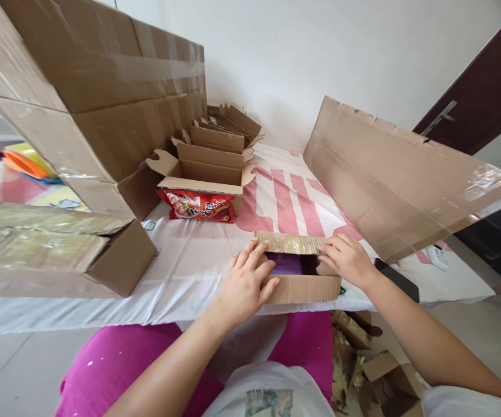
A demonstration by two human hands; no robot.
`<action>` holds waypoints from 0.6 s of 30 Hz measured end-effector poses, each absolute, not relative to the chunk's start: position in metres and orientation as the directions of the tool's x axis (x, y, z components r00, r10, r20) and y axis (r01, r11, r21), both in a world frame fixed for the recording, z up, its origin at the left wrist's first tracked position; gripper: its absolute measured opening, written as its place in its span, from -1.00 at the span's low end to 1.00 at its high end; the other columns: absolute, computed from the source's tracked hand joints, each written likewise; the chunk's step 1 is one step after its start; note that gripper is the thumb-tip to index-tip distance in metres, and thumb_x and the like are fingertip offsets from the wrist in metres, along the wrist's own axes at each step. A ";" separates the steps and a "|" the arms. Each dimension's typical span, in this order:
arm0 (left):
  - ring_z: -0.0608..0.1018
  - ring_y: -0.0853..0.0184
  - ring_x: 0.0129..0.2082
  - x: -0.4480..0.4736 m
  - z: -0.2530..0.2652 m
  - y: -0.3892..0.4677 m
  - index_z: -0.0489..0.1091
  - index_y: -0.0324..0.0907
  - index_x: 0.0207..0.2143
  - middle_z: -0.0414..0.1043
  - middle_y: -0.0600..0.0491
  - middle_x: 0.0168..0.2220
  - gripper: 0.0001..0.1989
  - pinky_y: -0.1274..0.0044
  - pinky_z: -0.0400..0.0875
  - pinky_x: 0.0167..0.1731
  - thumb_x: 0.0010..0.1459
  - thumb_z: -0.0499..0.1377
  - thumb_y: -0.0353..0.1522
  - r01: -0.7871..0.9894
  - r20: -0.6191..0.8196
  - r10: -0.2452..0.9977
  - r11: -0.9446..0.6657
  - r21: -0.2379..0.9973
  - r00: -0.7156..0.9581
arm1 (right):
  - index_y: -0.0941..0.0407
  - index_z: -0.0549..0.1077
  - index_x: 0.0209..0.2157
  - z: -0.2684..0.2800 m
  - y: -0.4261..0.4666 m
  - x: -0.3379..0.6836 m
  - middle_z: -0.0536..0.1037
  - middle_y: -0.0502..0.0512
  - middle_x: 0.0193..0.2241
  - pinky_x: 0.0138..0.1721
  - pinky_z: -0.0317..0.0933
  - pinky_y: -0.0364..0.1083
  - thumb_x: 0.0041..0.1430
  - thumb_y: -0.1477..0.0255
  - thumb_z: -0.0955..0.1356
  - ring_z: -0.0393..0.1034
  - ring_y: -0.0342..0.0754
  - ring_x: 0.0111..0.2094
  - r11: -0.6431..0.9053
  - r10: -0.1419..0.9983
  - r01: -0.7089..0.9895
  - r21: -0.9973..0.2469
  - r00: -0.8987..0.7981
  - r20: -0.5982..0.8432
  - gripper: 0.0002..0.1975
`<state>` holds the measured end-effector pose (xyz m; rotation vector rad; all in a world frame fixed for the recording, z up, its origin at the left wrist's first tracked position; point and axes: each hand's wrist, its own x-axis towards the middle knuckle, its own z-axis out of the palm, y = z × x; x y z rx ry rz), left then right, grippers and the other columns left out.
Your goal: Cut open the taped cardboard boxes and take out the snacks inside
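Observation:
A small cardboard box point(302, 289) sits near the table's front edge with its lid flap point(291, 243) raised. Something purple point(285, 264) shows inside through the gap; its kind cannot be made out. My left hand point(245, 281) is closed around the box's left end, fingers over the side and thumb at the front wall. At the flap's right end, my right hand point(346, 258) pinches the cardboard between thumb and fingers. Beyond the box, a red printed food packet point(200, 207) leans against an open cardboard box point(209, 171).
Several open boxes point(218, 139) line up behind the packet. Stacked taped cartons point(146, 110) rise at left, behind a long carton point(115, 260). A large cardboard panel point(389, 168) stands at right. A dark flat object point(395, 281) lies near my right forearm. Cardboard scraps point(350, 341) lie below.

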<state>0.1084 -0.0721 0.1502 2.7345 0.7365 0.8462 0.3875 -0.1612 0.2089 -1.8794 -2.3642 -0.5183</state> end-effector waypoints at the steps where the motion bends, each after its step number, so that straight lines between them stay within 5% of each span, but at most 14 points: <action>1: 0.18 -0.07 0.29 0.109 0.151 -0.072 0.46 -0.17 -0.07 0.22 -0.18 0.24 -0.70 0.12 0.33 0.08 0.29 0.05 -0.24 0.406 0.477 0.510 -0.859 0.310 0.715 | 0.10 0.55 -0.21 0.209 -0.161 0.387 0.56 0.19 -0.29 -0.22 0.26 0.05 0.28 0.42 0.30 0.38 0.09 -0.22 0.203 0.929 0.951 0.236 -0.263 0.261 -0.83; 11: 0.17 -0.06 0.30 0.110 0.149 -0.072 0.45 -0.17 -0.06 0.21 -0.19 0.24 -0.69 0.12 0.35 0.06 0.28 0.05 -0.23 0.404 0.476 0.505 -0.863 0.303 0.720 | 0.07 0.45 -0.56 0.210 -0.152 0.383 0.46 0.12 -0.56 -0.37 0.19 0.00 0.36 0.45 0.15 0.31 -0.01 -0.45 0.160 0.944 0.970 0.185 -0.205 0.259 -0.56; 14: 0.17 -0.05 0.30 0.110 0.150 -0.072 0.44 -0.18 -0.06 0.23 -0.19 0.23 -0.69 0.13 0.35 0.06 0.28 0.05 -0.23 0.411 0.480 0.510 -0.860 0.304 0.714 | 0.06 0.48 -0.51 0.208 -0.152 0.390 0.51 0.11 -0.53 -0.35 0.26 0.00 0.34 0.38 0.21 0.38 -0.01 -0.43 0.193 0.925 0.981 0.038 -0.194 0.327 -0.64; 17: 0.19 -0.05 0.29 0.109 0.151 -0.073 0.44 -0.18 -0.06 0.24 -0.19 0.22 -0.70 0.13 0.37 0.05 0.28 0.05 -0.23 0.419 0.478 0.517 -0.856 0.304 0.710 | 0.03 0.52 -0.27 0.204 -0.156 0.404 0.60 0.07 -0.41 -0.28 0.35 -0.01 0.20 0.23 0.36 0.48 0.00 -0.35 0.172 0.909 0.955 -0.243 -0.059 0.412 -0.82; 18: 0.19 -0.05 0.29 0.109 0.151 -0.073 0.44 -0.18 -0.06 0.24 -0.19 0.22 -0.70 0.13 0.37 0.04 0.28 0.05 -0.23 0.419 0.477 0.517 -0.856 0.304 0.711 | 0.02 0.50 -0.17 0.202 -0.157 0.410 0.62 0.06 -0.37 -0.26 0.37 -0.01 0.14 0.20 0.41 0.50 0.01 -0.33 0.138 0.906 0.926 -0.352 0.026 0.424 -0.74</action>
